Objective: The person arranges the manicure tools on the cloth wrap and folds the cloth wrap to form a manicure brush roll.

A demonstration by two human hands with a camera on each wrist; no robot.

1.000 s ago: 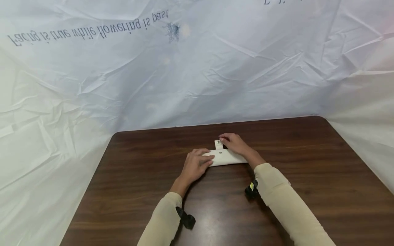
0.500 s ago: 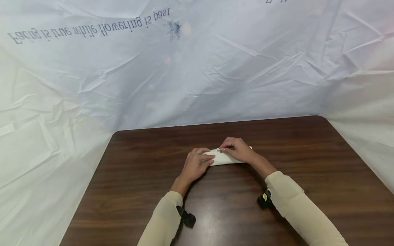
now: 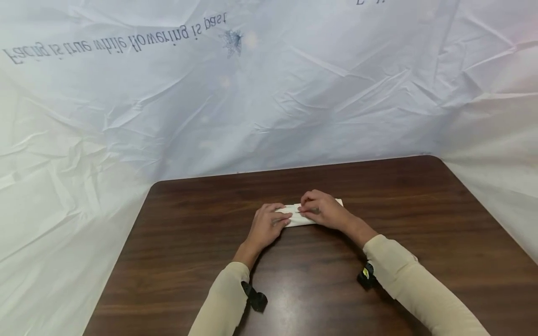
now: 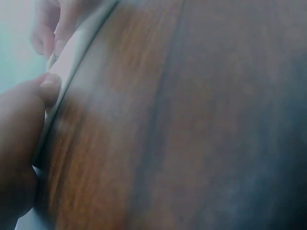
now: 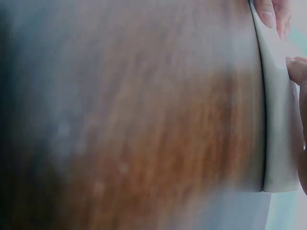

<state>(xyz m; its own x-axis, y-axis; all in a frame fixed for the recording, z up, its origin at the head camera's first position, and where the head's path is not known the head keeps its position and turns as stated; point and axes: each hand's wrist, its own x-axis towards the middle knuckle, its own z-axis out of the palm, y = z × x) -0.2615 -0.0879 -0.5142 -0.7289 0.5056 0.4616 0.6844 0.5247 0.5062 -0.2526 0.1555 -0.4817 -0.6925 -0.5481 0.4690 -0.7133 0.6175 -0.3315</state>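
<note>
Two hands meet over one small white pouch (image 3: 296,216) lying flat near the middle of a dark wooden counter (image 3: 420,242). Much of the pouch is covered: the right hand (image 3: 321,211) lies over its middle and right half, leaving only a white corner showing at 3 o'clock of the knuckles, while the left hand (image 3: 266,225) overlaps its left end. Any fastening on the pouch is hidden under the right fingers.

The left hand rests at 9 o'clock of the pouch with fingers bent, the fingertips pressing the fabric down; in the left wrist view the thumb (image 4: 48,88) touches the pouch's edge (image 4: 72,52). The right hand's fingers are curled, the tips bearing on the top of the pouch; whether they pinch it or only press cannot be told. The right wrist view is blurred, showing the pouch's long side (image 5: 276,120) on the wood and two fingertips (image 5: 266,14) at the frame's rim.

Both forearms wear cream sleeves (image 3: 403,280), cut off at 6 o'clock of the head view, and two black wrist straps (image 3: 255,298) show, one under each arm. A creased white sheet (image 3: 269,93) with mirrored lettering hangs behind the counter, from 9 round to 3 o'clock.
</note>
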